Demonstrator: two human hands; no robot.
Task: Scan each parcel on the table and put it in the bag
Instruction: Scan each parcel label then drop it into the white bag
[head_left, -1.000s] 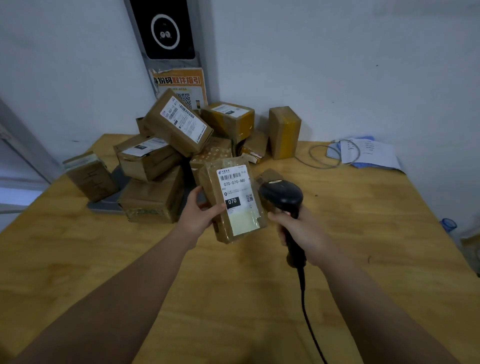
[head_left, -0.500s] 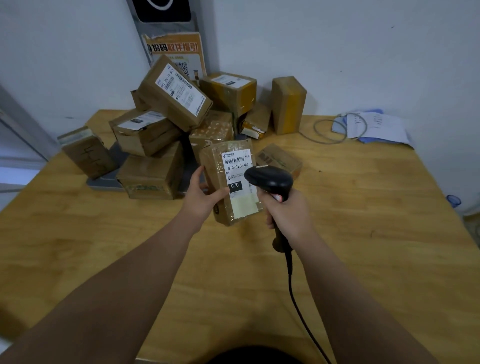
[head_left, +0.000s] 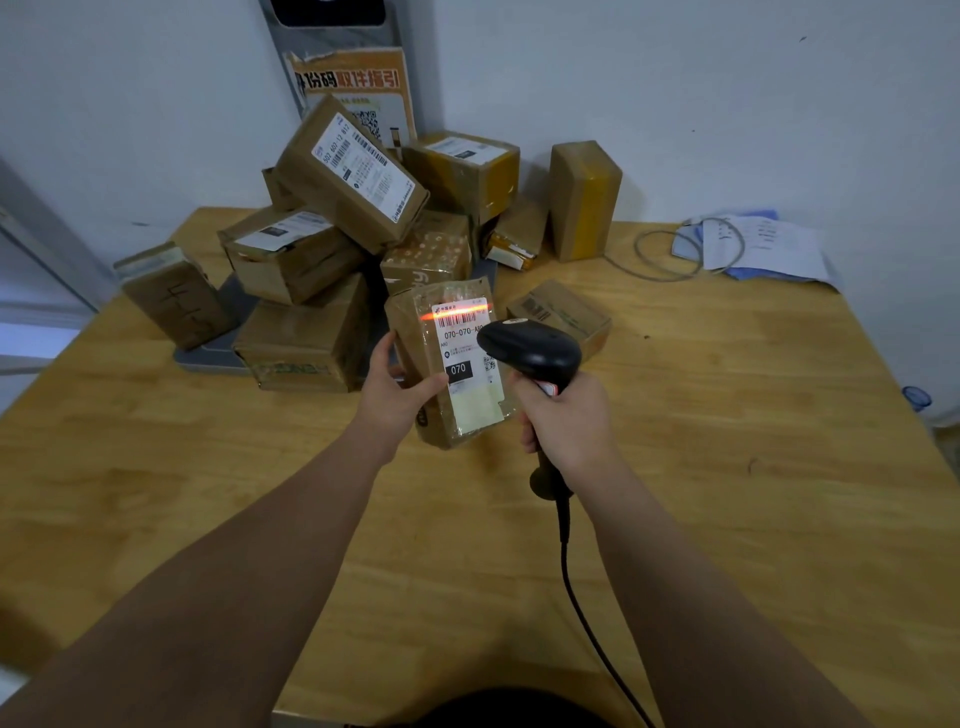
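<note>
My left hand (head_left: 395, 395) grips a small brown parcel (head_left: 447, 364) by its left side and holds it tilted above the wooden table (head_left: 727, 467), white label up. My right hand (head_left: 566, 421) is wrapped round the handle of a black barcode scanner (head_left: 530, 351), whose head covers the label's right edge. An orange-red scan line lies across the barcode at the top of the label. Behind, several more brown parcels (head_left: 322, 260) are piled against the wall. No bag is in view.
A flat parcel (head_left: 561, 312) lies just behind the scanner. The scanner's black cord (head_left: 576, 597) trails toward me. Papers and a looped grey cable (head_left: 727, 249) lie at the back right. A grey scale platform (head_left: 218, 353) sits under the pile. An orange poster stands at the wall.
The orange-red scan line now shows on the label; it was absent before. The scanner head has moved closer over the label's right edge. The view has tilted further down.
</note>
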